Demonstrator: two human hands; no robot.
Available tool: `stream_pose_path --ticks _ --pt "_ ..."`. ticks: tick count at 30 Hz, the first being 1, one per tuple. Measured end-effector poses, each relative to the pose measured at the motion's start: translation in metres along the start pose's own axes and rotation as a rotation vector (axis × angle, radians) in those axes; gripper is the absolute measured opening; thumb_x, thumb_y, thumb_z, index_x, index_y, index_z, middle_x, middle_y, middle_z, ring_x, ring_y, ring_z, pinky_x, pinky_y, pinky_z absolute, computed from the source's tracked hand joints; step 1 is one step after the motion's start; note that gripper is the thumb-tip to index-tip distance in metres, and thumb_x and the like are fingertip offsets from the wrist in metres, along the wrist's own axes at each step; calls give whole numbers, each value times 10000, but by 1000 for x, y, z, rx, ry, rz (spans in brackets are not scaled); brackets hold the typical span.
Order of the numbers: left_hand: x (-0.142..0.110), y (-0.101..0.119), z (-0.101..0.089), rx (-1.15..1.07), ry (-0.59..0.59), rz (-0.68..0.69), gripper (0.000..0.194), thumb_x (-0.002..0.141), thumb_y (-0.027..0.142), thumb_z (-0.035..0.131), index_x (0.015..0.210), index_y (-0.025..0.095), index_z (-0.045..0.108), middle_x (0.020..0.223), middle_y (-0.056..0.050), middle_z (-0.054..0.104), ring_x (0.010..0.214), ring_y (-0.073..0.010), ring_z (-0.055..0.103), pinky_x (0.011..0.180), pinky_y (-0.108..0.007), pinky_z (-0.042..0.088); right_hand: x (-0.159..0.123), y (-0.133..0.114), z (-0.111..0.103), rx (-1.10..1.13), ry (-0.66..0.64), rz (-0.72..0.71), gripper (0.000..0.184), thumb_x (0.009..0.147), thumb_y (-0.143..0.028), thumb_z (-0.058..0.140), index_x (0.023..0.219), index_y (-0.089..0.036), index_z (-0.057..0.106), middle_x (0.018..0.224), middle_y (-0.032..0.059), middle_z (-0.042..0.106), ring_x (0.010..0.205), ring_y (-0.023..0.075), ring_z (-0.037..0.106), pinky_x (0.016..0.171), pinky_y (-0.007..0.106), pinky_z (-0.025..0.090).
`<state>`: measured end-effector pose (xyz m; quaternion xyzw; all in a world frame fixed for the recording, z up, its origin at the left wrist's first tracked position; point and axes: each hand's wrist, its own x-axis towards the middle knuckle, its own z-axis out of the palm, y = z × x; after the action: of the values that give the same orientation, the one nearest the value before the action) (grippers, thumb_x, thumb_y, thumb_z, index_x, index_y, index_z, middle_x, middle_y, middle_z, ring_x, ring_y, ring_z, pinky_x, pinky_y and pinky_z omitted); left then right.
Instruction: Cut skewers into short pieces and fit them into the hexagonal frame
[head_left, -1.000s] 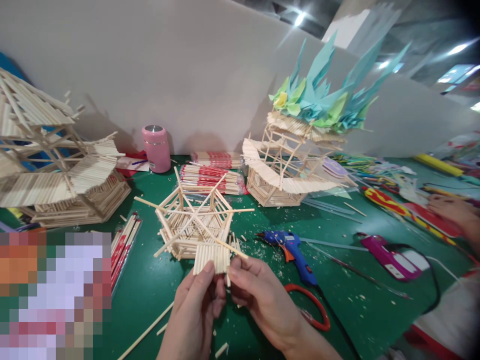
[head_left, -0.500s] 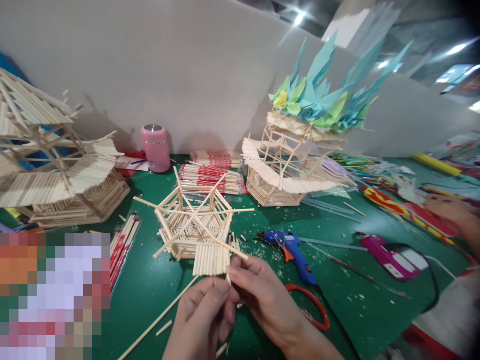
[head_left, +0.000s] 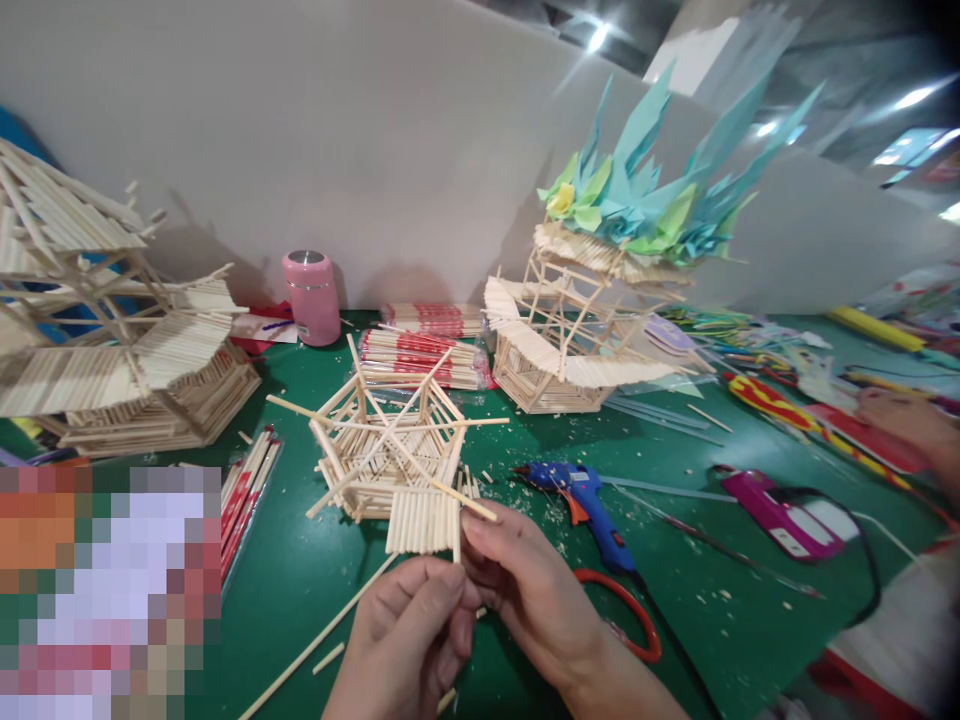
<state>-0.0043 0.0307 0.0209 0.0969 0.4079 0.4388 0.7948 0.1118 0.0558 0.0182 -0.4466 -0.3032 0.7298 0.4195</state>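
A short wooden stick [head_left: 456, 546] stands at the right edge of a row of sticks [head_left: 421, 522] on a small open frame of wooden sticks [head_left: 330, 455]. My left hand [head_left: 420, 620] pinches its lower end between thumb and finger. Close against the same stick, my right hand [head_left: 532, 595] has its fingers curled, with the tips partly hidden behind it. A longer stick of the frame [head_left: 469, 500] juts out just above my right fingers. Beside my left hand, a long stick [head_left: 322, 635] and a short cut piece [head_left: 328, 657] lie on the green table [head_left: 712, 650].
Right of my hands lie a blue glue gun [head_left: 592, 505], a red-orange handle loop [head_left: 652, 625] and a magenta device [head_left: 784, 515]. Behind stand stick packs [head_left: 420, 358], a pink flask [head_left: 312, 300] and larger stick models [head_left: 540, 385]. Another person's hand [head_left: 911, 425] is at far right.
The short stick now sits straighter along the row's right edge. My right fingertips have shifted slightly away from its upper part. My left hand keeps its pinch.
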Motion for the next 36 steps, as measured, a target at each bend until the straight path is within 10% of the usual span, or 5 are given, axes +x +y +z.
stream_pose_path --ticks 36 --pt "4 -3 -2 18 5 19 344 486 446 846 503 149 673 405 36 524 409 -34 350 441 -155 217 11 6 -6 -59 30 -24 363 633 -462 733 628 -171 516 482 -87 369 428 47 254 385 185 173"
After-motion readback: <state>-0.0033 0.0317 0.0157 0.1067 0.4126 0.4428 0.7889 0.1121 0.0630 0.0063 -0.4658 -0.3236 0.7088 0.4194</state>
